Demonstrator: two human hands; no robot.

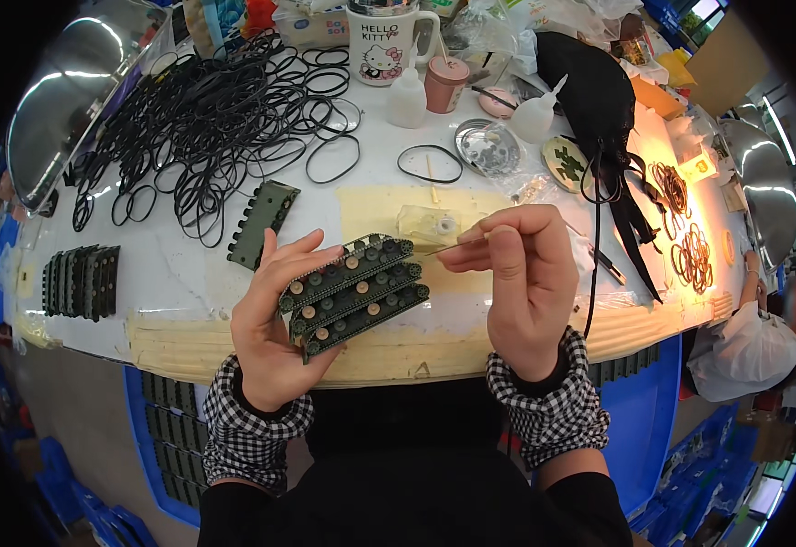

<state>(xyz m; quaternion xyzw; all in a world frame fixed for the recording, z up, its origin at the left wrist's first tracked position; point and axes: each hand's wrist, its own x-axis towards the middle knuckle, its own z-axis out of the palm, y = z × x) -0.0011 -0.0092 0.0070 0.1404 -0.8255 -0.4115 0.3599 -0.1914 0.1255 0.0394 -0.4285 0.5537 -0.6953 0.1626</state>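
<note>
My left hand (pixel 265 342) is closed around a stack of three dark green toy tank hulls (pixel 354 290), their sides lined with small round wheels, some tan and some dark. Opposite it, my right hand (pixel 537 296) pinches a thin needle-like rod (pixel 442 250) between thumb and fingers. The rod's tip points at the right end of the uppermost hull; whether it touches cannot be made out. Just behind the stack, another green hull (pixel 262 223) lies on the table. A small taped block (pixel 430 226) with a white round piece sits beyond my hands.
Black rubber bands (pixel 206 128) form a large heap at the back left. More green hulls (pixel 81 283) stand at the left. White squeeze bottles (pixel 407 98), a mug (pixel 382 46) and a metal dish (pixel 487 146) are at the back. A black cable (pixel 593 264) hangs over the right side; blue trays (pixel 640 410) sit below.
</note>
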